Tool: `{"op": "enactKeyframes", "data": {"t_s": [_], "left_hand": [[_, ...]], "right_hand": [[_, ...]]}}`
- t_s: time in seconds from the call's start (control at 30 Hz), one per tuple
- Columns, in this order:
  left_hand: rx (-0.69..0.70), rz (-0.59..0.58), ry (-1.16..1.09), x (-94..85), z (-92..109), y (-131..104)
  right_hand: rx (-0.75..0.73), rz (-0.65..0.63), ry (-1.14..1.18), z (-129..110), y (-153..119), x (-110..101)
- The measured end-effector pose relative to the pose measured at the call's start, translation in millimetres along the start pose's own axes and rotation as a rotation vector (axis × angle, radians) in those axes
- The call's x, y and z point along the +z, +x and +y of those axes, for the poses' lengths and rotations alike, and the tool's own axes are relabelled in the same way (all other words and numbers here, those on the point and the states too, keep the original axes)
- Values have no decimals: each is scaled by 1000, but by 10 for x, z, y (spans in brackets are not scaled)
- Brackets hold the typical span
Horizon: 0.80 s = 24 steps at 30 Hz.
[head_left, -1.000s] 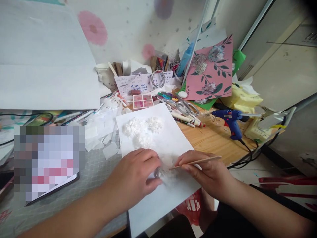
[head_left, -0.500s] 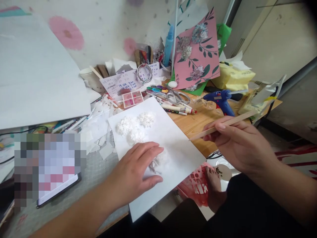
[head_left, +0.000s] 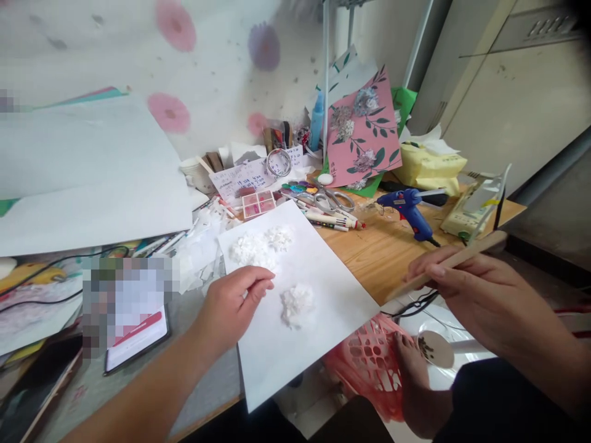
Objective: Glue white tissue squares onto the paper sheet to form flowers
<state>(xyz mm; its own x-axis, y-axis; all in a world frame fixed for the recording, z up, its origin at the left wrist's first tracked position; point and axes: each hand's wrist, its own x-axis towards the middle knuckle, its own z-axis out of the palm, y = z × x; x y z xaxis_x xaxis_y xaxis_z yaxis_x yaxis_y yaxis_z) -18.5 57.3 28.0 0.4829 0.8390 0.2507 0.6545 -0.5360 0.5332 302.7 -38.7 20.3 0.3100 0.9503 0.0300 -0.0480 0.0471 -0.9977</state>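
"Who and what fills your left side?"

"A phone [head_left: 141,341] lies on the desk, left of your left hand [head_left: 237,304]. That hand is drawn narrow, thumb against forefinger, over the left edge of a white sheet [head_left: 337,283]."

"And the white tufts [head_left: 252,248] you work beside?"

"They bunch at the sheet's far corner, partly behind your fingers. One single tuft [head_left: 298,304] sits apart, mid-sheet, just right of your left hand."

"Farther right?"

"A pink card [head_left: 364,132] stands upright behind scissors [head_left: 340,198]; a blue glue gun [head_left: 409,209] rests on the desk [head_left: 357,243]. Your right hand [head_left: 480,289] grips a wooden stick [head_left: 480,247], tilted, off the sheet's right corner."
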Motion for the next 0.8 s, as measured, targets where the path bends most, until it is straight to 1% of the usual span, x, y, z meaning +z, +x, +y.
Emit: {"op": "enactKeyframes", "data": {"t_s": [0.07, 0.13, 0.2, 0.3, 0.4, 0.47, 0.53, 0.6, 0.67, 0.8], "left_hand": [[-24, 39, -3, -29, -4, -3], [-21, 30, 30, -45, -5, -7], [41, -3, 77, -45, 2, -17], [192, -60, 88, -17, 44, -50], [314, -101, 66, 20, 114, -85], [380, -172, 73, 40, 152, -99], [410, -267, 108, 62, 167, -102], [403, -325, 153, 97, 156, -96], [401, -334, 178, 143, 130, -82], [422, -293, 191, 230, 97, -50]], "right_hand": [[49, -90, -66, 47, -13, -18], [104, -183, -151, 98, -36, 1], [140, -265, -241, 151, -59, 47], [139, -338, -350, 222, -66, 123], [127, -348, -433, 252, -30, 191], [126, -355, -485, 238, -2, 243], [125, -361, -536, 201, 12, 304], [126, -354, -587, 149, 19, 363], [142, -337, -643, 88, 38, 410], [206, -326, -811, -53, 177, 470]]}}
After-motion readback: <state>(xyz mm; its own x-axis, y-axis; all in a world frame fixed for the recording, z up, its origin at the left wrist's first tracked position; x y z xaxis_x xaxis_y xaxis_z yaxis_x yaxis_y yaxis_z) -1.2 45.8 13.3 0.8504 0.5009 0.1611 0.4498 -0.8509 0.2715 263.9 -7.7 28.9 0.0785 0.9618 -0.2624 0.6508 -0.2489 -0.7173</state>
